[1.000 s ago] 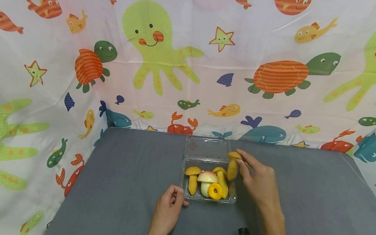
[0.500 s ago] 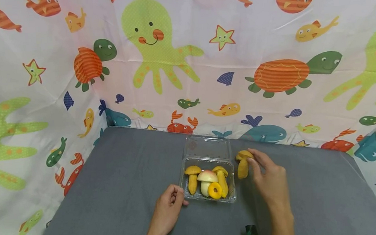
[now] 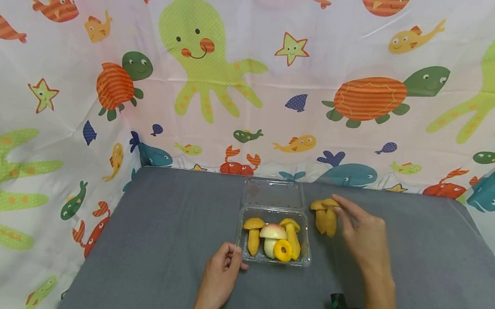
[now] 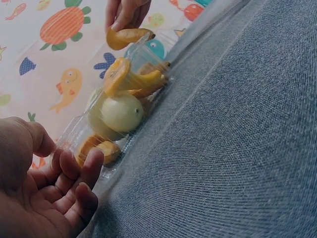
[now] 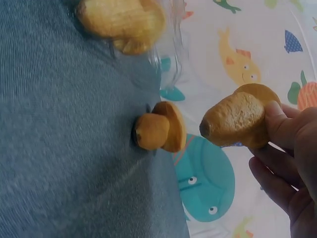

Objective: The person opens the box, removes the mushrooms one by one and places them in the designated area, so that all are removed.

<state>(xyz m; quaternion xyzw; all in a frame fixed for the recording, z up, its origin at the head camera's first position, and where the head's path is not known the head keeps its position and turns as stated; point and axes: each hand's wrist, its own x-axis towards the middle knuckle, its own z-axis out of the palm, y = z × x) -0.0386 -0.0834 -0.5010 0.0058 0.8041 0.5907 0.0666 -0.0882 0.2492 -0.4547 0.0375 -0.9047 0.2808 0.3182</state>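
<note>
My right hand (image 3: pixel 365 237) pinches a toy mushroom (image 5: pixel 235 119) by its brown-yellow cap, just right of a clear plastic container (image 3: pixel 301 263). A similar mushroom (image 5: pixel 153 131) lies on the table close by, and the held one partly overlaps it in the head view. At the container's front left corner, my left hand (image 3: pixel 222 272) holds the rim between thumb and fingers. Inside the container are a yellow-brown mushroom (image 3: pixel 253 242) at left, a pale one with a pinkish cap (image 3: pixel 273 231), a bright yellow ring-like piece (image 3: pixel 283 251) and another yellow mushroom (image 3: pixel 293 241) at right.
The container's hinged clear lid (image 3: pixel 273 194) lies folded back behind it. A grey cloth covers the table (image 3: pixel 182 219). A curtain (image 3: pixel 240 76) printed with sea animals hangs along the back and sides. A dark strap (image 3: pixel 345 308) is near my right wrist.
My right hand has carried its mushroom rightward from the container's right edge to beside it. The mushroom on the table now shows more plainly. The left hand stays at the rim.
</note>
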